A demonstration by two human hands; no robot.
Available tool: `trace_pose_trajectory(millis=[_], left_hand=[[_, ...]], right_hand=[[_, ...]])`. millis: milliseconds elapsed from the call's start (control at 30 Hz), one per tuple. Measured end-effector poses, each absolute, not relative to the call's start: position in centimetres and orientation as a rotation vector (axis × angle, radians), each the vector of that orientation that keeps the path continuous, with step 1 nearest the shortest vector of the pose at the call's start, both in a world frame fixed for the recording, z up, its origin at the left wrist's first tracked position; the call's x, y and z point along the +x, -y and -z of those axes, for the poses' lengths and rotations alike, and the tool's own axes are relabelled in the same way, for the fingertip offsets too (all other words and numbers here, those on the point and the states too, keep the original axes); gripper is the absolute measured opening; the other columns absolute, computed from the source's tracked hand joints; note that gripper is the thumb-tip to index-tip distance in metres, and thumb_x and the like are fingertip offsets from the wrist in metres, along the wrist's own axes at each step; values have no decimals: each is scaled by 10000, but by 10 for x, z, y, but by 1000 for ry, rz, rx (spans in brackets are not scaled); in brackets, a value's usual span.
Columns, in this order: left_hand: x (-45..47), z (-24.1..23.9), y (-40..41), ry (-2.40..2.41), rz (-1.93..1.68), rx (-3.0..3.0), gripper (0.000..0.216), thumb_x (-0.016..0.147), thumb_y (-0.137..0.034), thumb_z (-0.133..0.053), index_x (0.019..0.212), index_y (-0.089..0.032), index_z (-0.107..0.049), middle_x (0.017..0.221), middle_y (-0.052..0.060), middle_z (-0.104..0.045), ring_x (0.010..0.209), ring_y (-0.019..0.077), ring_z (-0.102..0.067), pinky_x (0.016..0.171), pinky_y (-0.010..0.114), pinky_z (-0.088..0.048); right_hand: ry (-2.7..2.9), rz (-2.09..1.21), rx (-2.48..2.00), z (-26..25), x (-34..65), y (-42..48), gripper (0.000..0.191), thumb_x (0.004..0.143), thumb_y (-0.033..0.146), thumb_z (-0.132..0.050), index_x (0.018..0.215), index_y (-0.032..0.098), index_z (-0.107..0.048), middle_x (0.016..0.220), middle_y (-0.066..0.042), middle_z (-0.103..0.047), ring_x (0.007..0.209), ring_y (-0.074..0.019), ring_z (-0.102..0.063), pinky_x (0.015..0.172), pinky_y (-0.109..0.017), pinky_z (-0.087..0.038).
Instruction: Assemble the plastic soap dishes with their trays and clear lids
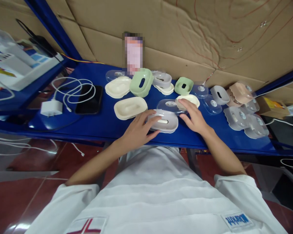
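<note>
Boxes (238,118) at right already look covered. The left hand (140,126) clasps a grey dish (173,126); the right hand (196,118), fingers apart, meets a clear lid (164,104), seemingly unfitted.

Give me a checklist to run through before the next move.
1. Left hand at the gray dish: ok, fingers at its left end.
2. Right hand touching the clear lid: cannot tell.
3. Clear lid within reach: ok, just behind the gray dish.
4. White cable away from both hands: ok, off to the left.
5. Open space beside the left hand: not ok, cream tray close by.
</note>
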State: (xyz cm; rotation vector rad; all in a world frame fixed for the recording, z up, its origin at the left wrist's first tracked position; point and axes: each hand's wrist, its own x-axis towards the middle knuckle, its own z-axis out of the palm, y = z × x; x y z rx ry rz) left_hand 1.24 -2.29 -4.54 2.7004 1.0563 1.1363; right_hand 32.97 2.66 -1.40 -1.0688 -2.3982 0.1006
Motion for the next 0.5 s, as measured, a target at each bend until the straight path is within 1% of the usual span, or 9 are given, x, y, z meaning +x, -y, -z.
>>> trace_pose_trajectory(millis=[100, 200, 333, 400, 500], left_hand=[[12, 46, 22, -1094, -1168, 2675, 530, 1018, -290, -730, 1503, -187, -543, 1527, 227, -550, 1422, 366, -581, 1186, 537, -536], [12, 46, 21, -1138, -1148, 2650, 509, 1020, -317, -725, 1492, -204, -570, 1549, 222, -541, 1453, 390, -554, 1207, 597, -507], [12, 47, 19, -1098, -1103, 2624, 442, 1031, -306, -701, 1449, -202, -605, 1496, 205, -590, 1419, 371, -583, 1193, 592, -523], [12, 48, 18, -1082, -1121, 2642, 419, 1038, -296, -694, 1432, -183, -608, 1484, 212, -596, 1420, 370, -582, 1188, 585, -529], [11, 48, 18, -1072, -1141, 2667, 391, 1044, -292, -691, 1413, -187, -614, 1469, 202, -606, 1416, 364, -589, 1177, 573, -543]], right_hand=[[2544, -51, -899, 17, 320, -15, 634, 1130, 582, -475, 1682, 272, -487, 1636, -128, -587, 1550, -334, -527, 1272, -543, -460], [2649, 46, -830, 21, 315, -8, 613, 1110, 578, -546, 1641, 272, -551, 1622, -138, -597, 1557, -350, -519, 1256, -555, -475], [2685, 111, -884, 25, 312, -3, 717, 1056, 610, -636, 1679, 282, -502, 1697, -150, -513, 1590, -375, -475, 1279, -586, -457], [2686, 123, -904, 26, 311, -2, 734, 1049, 584, -663, 1699, 303, -470, 1733, -133, -468, 1609, -368, -450, 1293, -576, -455], [2677, 158, -862, 29, 311, -1, 745, 1046, 540, -686, 1711, 300, -448, 1739, -124, -459, 1627, -357, -423, 1310, -559, -448]])
